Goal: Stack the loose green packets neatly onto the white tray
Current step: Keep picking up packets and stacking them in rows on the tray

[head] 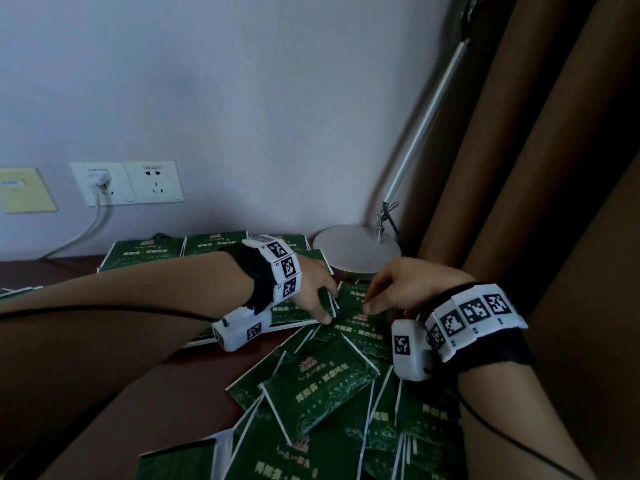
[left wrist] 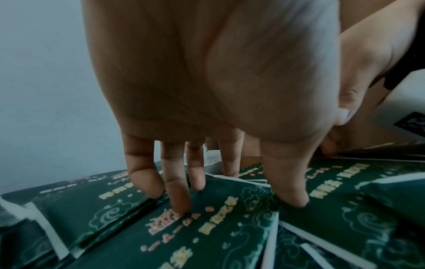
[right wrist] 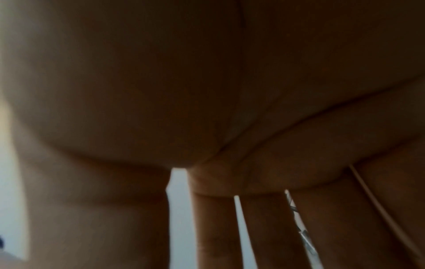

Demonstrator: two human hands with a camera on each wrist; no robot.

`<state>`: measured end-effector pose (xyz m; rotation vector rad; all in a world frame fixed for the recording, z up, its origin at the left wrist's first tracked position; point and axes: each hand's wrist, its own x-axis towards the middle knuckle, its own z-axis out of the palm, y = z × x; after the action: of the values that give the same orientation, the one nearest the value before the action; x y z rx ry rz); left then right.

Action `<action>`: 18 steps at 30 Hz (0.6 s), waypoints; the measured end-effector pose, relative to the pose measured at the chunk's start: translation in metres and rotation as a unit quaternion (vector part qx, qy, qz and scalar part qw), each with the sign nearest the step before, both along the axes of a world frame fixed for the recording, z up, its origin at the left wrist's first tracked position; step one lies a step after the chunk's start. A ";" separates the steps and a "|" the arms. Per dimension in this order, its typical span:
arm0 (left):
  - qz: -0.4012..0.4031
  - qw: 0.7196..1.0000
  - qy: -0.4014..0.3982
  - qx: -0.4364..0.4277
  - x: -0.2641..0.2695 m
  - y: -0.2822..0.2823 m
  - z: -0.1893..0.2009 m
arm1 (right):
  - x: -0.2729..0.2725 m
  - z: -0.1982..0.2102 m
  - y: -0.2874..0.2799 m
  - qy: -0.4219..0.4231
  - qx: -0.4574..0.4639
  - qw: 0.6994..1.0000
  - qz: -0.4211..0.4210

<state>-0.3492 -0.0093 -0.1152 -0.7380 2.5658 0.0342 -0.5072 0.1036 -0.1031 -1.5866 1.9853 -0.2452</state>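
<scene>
Many green packets with white edges lie on the brown table. Neat rows [head: 149, 252] sit at the back; a loose heap [head: 320, 384] spreads at the front right. My left hand [head: 327, 304] reaches over the stacked packets, its straight fingers [left wrist: 177, 200] and thumb pressing down on the top packet [left wrist: 207, 227]. My right hand [head: 369, 299] hovers just right of it, fingers extended over another packet [head: 360, 318], holding nothing. In the right wrist view only the palm and straight fingers [right wrist: 216, 227] show. A white strip [head: 197, 342], perhaps the tray's edge, peeks out under my left wrist.
A silver lamp base [head: 356, 245] stands just behind the hands, its arm rising to the right. Brown curtains [head: 519, 168] hang at the right. Wall sockets [head: 124, 183] with a plug and cable are at the back left. Bare table [head: 138, 382] shows at the front left.
</scene>
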 end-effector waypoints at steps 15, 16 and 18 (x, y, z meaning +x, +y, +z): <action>0.000 0.994 0.066 -0.084 0.005 0.020 0.008 | -0.001 0.006 0.004 -0.059 -0.039 0.997 -0.005; 0.003 0.994 0.089 -0.064 0.008 0.028 0.016 | 0.001 0.012 0.007 -0.066 -0.054 0.996 -0.003; 0.016 0.994 0.109 -0.007 0.021 0.047 0.029 | 0.008 0.024 0.015 -0.088 -0.076 0.993 0.000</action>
<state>-0.3286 0.0381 -0.0861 -0.8207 2.7637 0.1127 -0.4996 0.1182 -0.0787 -1.5980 1.8693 -0.5292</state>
